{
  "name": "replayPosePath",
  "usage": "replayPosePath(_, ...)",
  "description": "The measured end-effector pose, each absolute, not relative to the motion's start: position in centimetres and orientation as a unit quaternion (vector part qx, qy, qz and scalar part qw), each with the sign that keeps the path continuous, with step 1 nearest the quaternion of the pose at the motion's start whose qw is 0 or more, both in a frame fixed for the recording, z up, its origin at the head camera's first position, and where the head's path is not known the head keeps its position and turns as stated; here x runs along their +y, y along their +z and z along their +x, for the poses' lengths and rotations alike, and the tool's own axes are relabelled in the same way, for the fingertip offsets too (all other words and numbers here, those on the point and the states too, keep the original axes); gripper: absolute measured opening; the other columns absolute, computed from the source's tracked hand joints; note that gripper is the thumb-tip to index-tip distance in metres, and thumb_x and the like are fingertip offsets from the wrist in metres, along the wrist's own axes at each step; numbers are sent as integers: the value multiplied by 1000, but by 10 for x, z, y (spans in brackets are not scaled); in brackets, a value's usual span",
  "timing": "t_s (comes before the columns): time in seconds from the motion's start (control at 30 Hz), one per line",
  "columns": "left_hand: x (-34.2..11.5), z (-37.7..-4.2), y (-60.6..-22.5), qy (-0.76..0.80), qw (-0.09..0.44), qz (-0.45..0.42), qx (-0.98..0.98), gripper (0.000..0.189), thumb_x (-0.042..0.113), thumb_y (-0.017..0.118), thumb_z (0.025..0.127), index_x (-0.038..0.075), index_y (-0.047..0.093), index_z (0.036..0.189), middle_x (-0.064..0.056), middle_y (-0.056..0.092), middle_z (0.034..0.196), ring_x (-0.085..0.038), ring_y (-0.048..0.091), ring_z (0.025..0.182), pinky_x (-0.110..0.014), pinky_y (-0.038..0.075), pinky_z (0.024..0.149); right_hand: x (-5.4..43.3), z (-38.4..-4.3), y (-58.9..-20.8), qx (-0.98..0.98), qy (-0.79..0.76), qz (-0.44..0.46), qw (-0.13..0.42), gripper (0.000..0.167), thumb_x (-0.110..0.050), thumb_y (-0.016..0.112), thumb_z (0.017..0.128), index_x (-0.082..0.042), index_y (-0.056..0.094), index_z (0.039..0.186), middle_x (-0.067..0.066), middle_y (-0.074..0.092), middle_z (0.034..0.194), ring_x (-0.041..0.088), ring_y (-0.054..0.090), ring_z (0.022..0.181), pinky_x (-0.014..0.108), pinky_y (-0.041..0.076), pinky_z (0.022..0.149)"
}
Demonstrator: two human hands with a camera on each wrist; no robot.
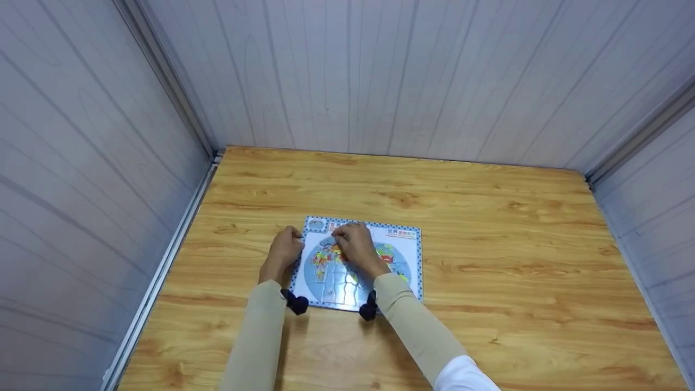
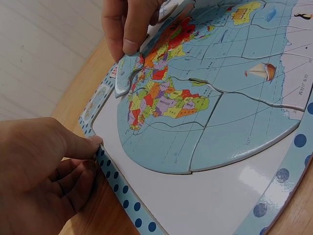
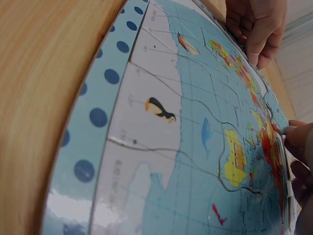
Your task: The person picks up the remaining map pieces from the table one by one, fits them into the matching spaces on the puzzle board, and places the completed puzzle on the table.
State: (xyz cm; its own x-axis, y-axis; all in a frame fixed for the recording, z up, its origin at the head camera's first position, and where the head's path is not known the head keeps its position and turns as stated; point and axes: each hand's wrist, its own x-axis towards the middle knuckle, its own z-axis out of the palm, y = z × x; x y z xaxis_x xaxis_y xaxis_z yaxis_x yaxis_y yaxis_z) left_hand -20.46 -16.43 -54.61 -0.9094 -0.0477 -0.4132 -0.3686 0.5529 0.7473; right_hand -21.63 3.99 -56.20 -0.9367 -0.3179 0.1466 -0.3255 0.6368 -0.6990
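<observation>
A world-map jigsaw puzzle (image 1: 320, 290) in a white tray with a blue-dotted border (image 2: 124, 198) lies flat on the table. My left hand (image 1: 284, 251) is at the tray's left side, its thumb on the border (image 2: 100, 147) and the fingers curled at the edge, gripping it. At the map's upper left, my right hand (image 1: 355, 244) pinches a pale-blue puzzle piece (image 2: 125, 76). This piece sits raised and slightly tilted over neighbouring pieces. Seen from the right wrist, the right fingertips (image 3: 288, 129) meet it near the far rim. Palm and forearm hide part of the map in the head view.
Wood-grain table (image 1: 516, 260) surrounds the tray. Pale panelled walls (image 1: 347, 76) stand at the back and both sides, with a metal rail (image 1: 157, 277) along the left edge. Dark devices (image 1: 296, 302) hang at both wrists, overlapping the tray's near edge.
</observation>
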Motion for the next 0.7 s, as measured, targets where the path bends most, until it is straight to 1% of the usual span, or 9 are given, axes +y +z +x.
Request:
replayPosePath(0.13, -164, -204, -545, 460, 173, -118, 863, 23, 10, 48, 97, 6, 50, 119, -14, 54, 113, -26, 53, 104, -40, 45, 91, 40, -216, -563, -909, 380, 170, -4, 17, -18, 59, 94, -13, 73, 103, 4, 65, 106, 23, 53, 102, 42, 40, 92)
replayPosePath(0.27, -165, -203, -545, 462, 166, -111, 864, 23, 8, 48, 96, 4, 50, 119, -15, 55, 113, -27, 53, 104, -40, 44, 92, 39, -216, -564, -913, 371, 168, -6, 17, -19, 59, 95, -13, 73, 103, 5, 62, 104, 22, 50, 98, 42, 41, 88)
replayPosePath(0.37, -164, -203, -545, 463, 168, -114, 863, 23, 10, 48, 97, 4, 50, 120, -15, 55, 114, -27, 53, 104, -40, 45, 91, 39, -215, -565, -915, 367, 166, -7, 17, -20, 59, 94, -14, 73, 102, 4, 60, 102, 21, 49, 96, 41, 41, 85)
replayPosePath(0.7, -164, -204, -545, 462, 175, -125, 860, 24, 12, 48, 97, 6, 49, 121, -14, 54, 114, -27, 54, 105, -40, 46, 91, 39, -215, -564, -925, 343, 167, -1, 16, -23, 62, 93, -17, 74, 102, 4, 61, 104, 22, 50, 101, 44, 38, 93)
